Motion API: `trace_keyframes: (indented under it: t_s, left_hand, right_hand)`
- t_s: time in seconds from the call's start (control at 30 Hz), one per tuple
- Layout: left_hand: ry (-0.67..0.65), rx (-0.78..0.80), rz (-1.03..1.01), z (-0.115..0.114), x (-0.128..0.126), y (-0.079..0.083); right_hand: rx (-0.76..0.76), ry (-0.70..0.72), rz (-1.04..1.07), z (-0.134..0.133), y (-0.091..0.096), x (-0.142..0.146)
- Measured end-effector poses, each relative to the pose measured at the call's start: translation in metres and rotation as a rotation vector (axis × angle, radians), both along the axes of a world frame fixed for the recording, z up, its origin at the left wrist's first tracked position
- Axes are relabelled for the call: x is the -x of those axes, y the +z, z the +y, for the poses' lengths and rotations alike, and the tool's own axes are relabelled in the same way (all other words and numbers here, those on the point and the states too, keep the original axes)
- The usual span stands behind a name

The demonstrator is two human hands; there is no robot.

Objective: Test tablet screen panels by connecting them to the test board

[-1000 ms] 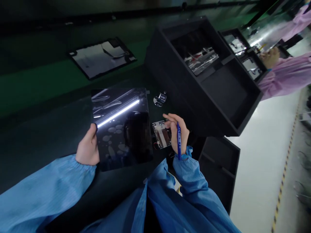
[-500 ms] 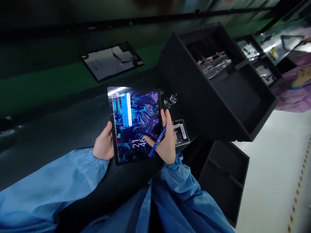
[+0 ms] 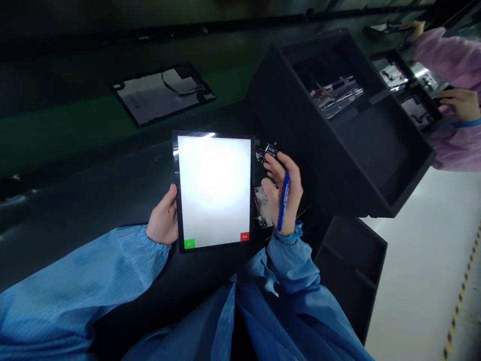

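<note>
A tablet screen (image 3: 216,193) glows plain white, with a green box at its lower left corner and a red one at its lower right. My left hand (image 3: 162,220) grips its left edge, thumb along the bezel. Off the right edge, my right hand (image 3: 294,193) is raised with curled fingers and holds a blue pen (image 3: 284,200) slanting across the palm. Partly hidden behind that hand is a circuit board (image 3: 263,206) with silvery parts. A small black part with white lettering (image 3: 271,149) lies just above, close to my fingertips.
A large black bin (image 3: 300,115) with plastic-wrapped items stands at the right, above a lower black tray (image 3: 349,260). A display panel with a grey back (image 3: 158,98) lies behind the tablet. At far right, a co-worker's hand (image 3: 464,104) in a pink sleeve works beside black trays.
The tablet's screen went from a purple-blue lock screen to plain white with coloured corner boxes. My right hand moved off the screen to the right, still with the pen. The co-worker's arms moved.
</note>
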State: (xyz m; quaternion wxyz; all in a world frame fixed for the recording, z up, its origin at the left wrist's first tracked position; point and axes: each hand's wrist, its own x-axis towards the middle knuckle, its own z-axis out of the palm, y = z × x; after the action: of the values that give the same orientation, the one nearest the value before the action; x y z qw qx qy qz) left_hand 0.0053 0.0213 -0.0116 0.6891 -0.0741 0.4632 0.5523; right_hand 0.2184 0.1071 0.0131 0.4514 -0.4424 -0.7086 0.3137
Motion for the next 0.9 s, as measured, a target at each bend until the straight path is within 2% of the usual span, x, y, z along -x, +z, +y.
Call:
trace_keyframes:
  t_s: [0.07, 0.17, 0.27, 0.33, 0.4, 0.5, 0.57, 0.7, 0.9]
  left_hand:
    - [-0.031, 0.018, 0.036, 0.0, -0.001, 0.002]
    - [-0.062, 0.022, 0.064, -0.003, -0.003, 0.001]
    - [-0.103, -0.022, 0.058, -0.006, -0.004, -0.003]
    - [-0.125, -0.042, 0.038, -0.006, -0.004, -0.005]
    - [-0.123, -0.031, 0.018, -0.006, -0.004, -0.005]
    - [-0.094, -0.027, -0.016, -0.006, -0.004, -0.006]
    - [-0.096, -0.061, -0.034, -0.007, -0.003, -0.007]
    - [-0.127, -0.111, -0.082, -0.01, 0.0, -0.013]
    - [-0.116, -0.146, -0.099, -0.011, 0.003, -0.016]
  right_hand:
    - [-0.033, -0.038, -0.1, 0.028, 0.014, -0.002]
    - [-0.095, -0.033, -0.4, 0.061, 0.031, -0.002]
    - [-0.199, -0.066, -0.676, 0.069, 0.038, 0.003]
    - [-0.303, -0.074, -0.735, 0.061, 0.041, 0.008]
    - [-0.414, 0.047, -0.701, 0.045, 0.044, 0.01]
    - [-0.582, 0.358, -0.556, 0.018, 0.053, 0.006]
    - [-0.656, 0.466, -0.452, 0.006, 0.06, -0.003]
    - [-0.684, 0.473, -0.323, -0.001, 0.067, -0.022]
    - [-0.657, 0.387, -0.306, 0.001, 0.06, -0.04]
